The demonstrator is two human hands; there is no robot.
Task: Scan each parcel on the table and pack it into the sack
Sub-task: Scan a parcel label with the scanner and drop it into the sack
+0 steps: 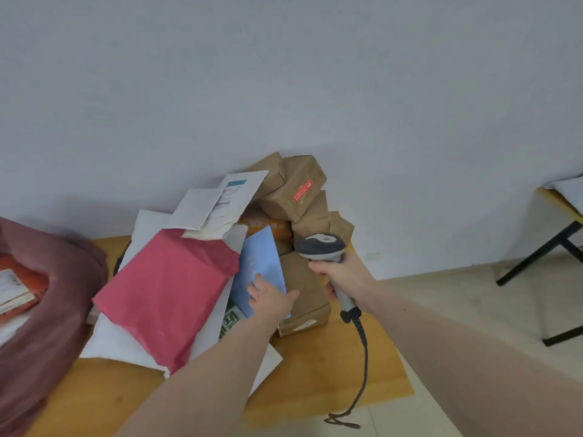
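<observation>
Left grip: the left hand (270,298) reaches forward over the pile and lies on the lower part of the blue mailer (260,266); fingers look laid on its face with the thumb out to the right, though whether any finger curls under its edge cannot be told.
Right grip: the right hand (342,274) is clenched around the handle of the barcode scanner (321,247), whose grey head points left toward the parcels.
Scanner cable: a dark coiled cable (362,357) hangs from the handle's base, runs down past the tabletop edge and ends in a loop low in the view.
Blue mailer: tilted, leaning among the pile between the pink mailer (167,294) and a brown paper parcel (304,298), touching both.
Pink mailer: large, crumpled, lying on top of white mailers (110,339) at the left of the pile.
White envelopes: two flat white envelopes (220,203) with printed labels lean on the top of the pile, against the brown parcels behind.
Brown parcels: several stacked against the wall; the highest one (293,187) carries a red sticker.
Tabletop: wooden, yellowish tabletop (331,373), with the pile toward its far side near the wall.
Sack: a dark reddish sack (53,310) at the left edge, mouth open, with an orange-and-white parcel (19,288) inside.
Background: a second table (555,212) with black legs at the right.
</observation>
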